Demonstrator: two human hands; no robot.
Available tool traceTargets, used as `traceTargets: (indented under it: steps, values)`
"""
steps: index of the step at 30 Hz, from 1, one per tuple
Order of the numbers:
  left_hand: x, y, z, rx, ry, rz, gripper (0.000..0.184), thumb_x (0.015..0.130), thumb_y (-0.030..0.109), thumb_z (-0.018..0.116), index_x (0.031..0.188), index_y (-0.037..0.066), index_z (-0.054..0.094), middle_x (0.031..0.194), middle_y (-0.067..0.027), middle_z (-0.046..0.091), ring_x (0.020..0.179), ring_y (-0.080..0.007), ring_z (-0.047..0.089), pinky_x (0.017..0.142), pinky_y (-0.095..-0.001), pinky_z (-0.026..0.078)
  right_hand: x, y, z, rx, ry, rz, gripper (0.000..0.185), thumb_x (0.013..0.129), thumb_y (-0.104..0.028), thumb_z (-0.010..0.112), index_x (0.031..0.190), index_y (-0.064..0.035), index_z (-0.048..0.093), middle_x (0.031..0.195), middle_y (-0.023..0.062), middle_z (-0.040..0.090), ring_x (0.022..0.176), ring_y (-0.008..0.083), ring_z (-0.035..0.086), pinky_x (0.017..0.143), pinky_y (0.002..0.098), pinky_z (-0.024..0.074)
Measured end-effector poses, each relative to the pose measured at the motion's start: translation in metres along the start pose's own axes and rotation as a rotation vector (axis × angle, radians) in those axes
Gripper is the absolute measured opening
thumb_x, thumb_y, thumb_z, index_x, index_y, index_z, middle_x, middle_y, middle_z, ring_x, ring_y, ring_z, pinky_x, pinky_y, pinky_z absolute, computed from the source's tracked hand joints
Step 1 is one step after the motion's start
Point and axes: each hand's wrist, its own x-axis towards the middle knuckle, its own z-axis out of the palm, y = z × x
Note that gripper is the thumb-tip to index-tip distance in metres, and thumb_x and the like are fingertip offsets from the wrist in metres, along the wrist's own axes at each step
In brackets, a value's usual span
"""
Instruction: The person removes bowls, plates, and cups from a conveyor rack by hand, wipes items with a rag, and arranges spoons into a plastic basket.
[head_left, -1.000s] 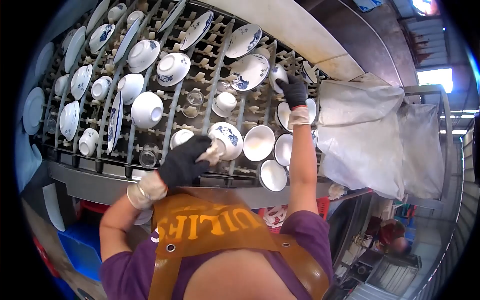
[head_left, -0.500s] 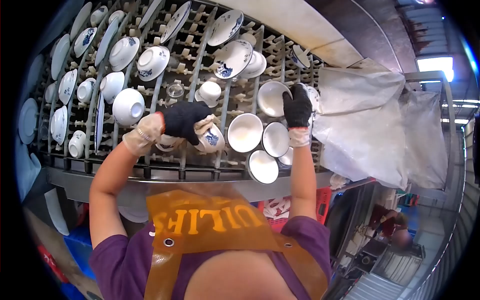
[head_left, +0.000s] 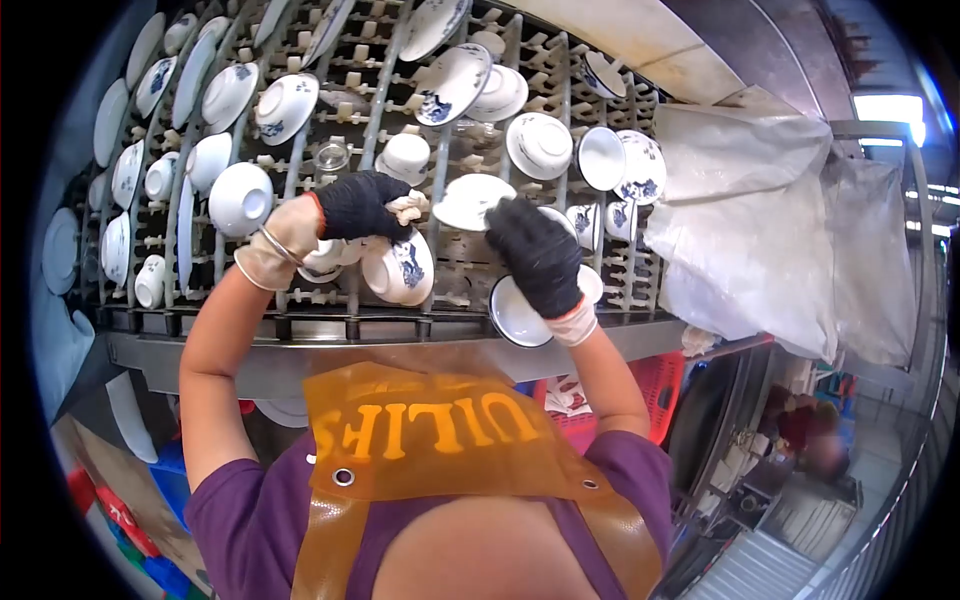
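Note:
My left hand (head_left: 365, 207), in a black glove, is closed round a crumpled pale cloth (head_left: 408, 207). Just below its fingers a patterned bowl (head_left: 399, 267) lies tilted on the pegged rack. My right hand (head_left: 535, 258), also gloved in black, has its fingertips at the lower right edge of a white bowl (head_left: 474, 203); its thumb side is hidden. Beneath the right hand, a dark-rimmed bowl (head_left: 518, 312) is partly covered by the glove. An upturned bowl (head_left: 539, 146) and a small bowl (head_left: 602, 159) sit farther up the rack.
The pegged rack (head_left: 385, 80) carries several plates, bowls and cups, with a glass (head_left: 331, 155) among them. A metal edge (head_left: 200, 345) runs along its near side. Plastic sheeting (head_left: 745, 220) hangs at the right. Farther right is a blurred person (head_left: 822, 445). A red crate (head_left: 655, 395) stands below.
The rack's dishes have shifted left. My right hand has moved left and down from the rack's right side. An upturned bowl now shows above it. My left hand still holds the cloth.

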Motion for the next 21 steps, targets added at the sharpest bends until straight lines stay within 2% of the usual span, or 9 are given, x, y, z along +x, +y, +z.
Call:
traceTargets:
  steps: [2,5,9,10,13,14,17,18,21]
  values:
    - [0.007,-0.004,0.025,0.365,0.262,-0.027,0.016,0.079,0.020,0.060,0.088,0.007,0.061,0.080,-0.0173,0.061,0.074,-0.0352,0.059,0.066,-0.0397,0.048,-0.023,-0.002,-0.004,0.086,-0.092,0.014,0.035,0.068,-0.015,0.072,0.102,-0.0119,0.063,0.099,0.0102,0.062,0.088,0.0289,0.061,0.072,0.0388,0.0500]
    - [0.014,0.002,0.035,0.368,0.258,-0.142,0.019,0.079,0.025,0.061,0.086,0.007,0.062,0.081,-0.0179,0.062,0.075,-0.0357,0.060,0.066,-0.0425,0.048,-0.060,0.005,0.000,-0.190,-0.106,0.242,0.043,0.074,-0.020,0.066,0.114,-0.0093,0.055,0.096,0.0083,0.060,0.082,0.0267,0.058,0.070,0.0374,0.0474]
    - [0.015,0.026,0.034,0.312,0.292,-0.131,0.022,0.079,0.025,0.062,0.090,0.006,0.062,0.081,-0.0186,0.061,0.075,-0.0361,0.060,0.065,-0.0436,0.048,-0.073,0.021,-0.004,0.012,-0.462,0.401,0.051,0.073,-0.019,0.068,0.121,-0.0074,0.054,0.089,0.0127,0.063,0.080,0.0245,0.060,0.073,0.0348,0.0480]
    - [0.015,0.034,0.034,0.295,0.306,-0.103,0.024,0.078,0.025,0.063,0.092,0.005,0.062,0.081,-0.0187,0.061,0.075,-0.0359,0.060,0.065,-0.0435,0.048,-0.064,0.021,-0.013,0.016,-0.454,0.406,0.051,0.073,-0.019,0.068,0.121,-0.0074,0.054,0.089,0.0127,0.063,0.080,0.0245,0.060,0.073,0.0348,0.0480]
    - [0.014,0.042,0.043,0.220,0.319,0.001,0.021,0.080,0.025,0.061,0.091,0.007,0.062,0.082,-0.0169,0.062,0.075,-0.0347,0.059,0.067,-0.0391,0.048,-0.051,0.040,-0.022,0.863,-0.061,0.761,0.038,0.076,-0.007,0.064,0.114,-0.0020,0.058,0.101,0.0151,0.063,0.090,0.0244,0.062,0.079,0.0314,0.0479]
    - [0.015,0.051,0.046,0.183,0.319,0.062,0.020,0.079,0.024,0.062,0.090,0.007,0.062,0.081,-0.0165,0.062,0.074,-0.0347,0.059,0.066,-0.0384,0.048,-0.051,0.048,-0.016,0.980,0.058,0.859,0.038,0.075,-0.010,0.066,0.111,-0.0015,0.058,0.094,0.0147,0.063,0.084,0.0254,0.061,0.074,0.0323,0.0481]
    - [0.010,0.062,0.072,0.230,0.115,0.198,0.014,0.079,0.023,0.062,0.084,0.010,0.059,0.073,-0.0114,0.057,0.072,-0.0296,0.059,0.063,-0.0366,0.048,-0.063,0.074,-0.008,0.167,0.166,0.627,0.037,0.072,-0.018,0.070,0.104,-0.0021,0.058,0.086,0.0153,0.060,0.081,0.0303,0.059,0.070,0.0383,0.0470]
    - [0.010,0.057,0.090,0.180,0.059,0.228,0.013,0.079,0.023,0.061,0.082,0.011,0.058,0.073,-0.0102,0.057,0.071,-0.0287,0.059,0.062,-0.0366,0.048,-0.070,0.080,-0.004,0.065,0.159,0.611,0.043,0.072,-0.021,0.070,0.109,-0.0043,0.057,0.093,0.0177,0.060,0.084,0.0327,0.058,0.074,0.0404,0.0465]
    - [0.013,0.096,0.111,0.148,0.015,0.325,0.014,0.081,0.027,0.057,0.078,0.014,0.056,0.073,-0.0084,0.058,0.070,-0.0280,0.060,0.059,-0.0380,0.047,-0.079,0.087,0.007,0.165,-0.088,0.836,0.051,0.073,-0.001,0.067,0.121,-0.0034,0.050,0.108,0.0143,0.060,0.095,0.0216,0.059,0.083,0.0309,0.0473]
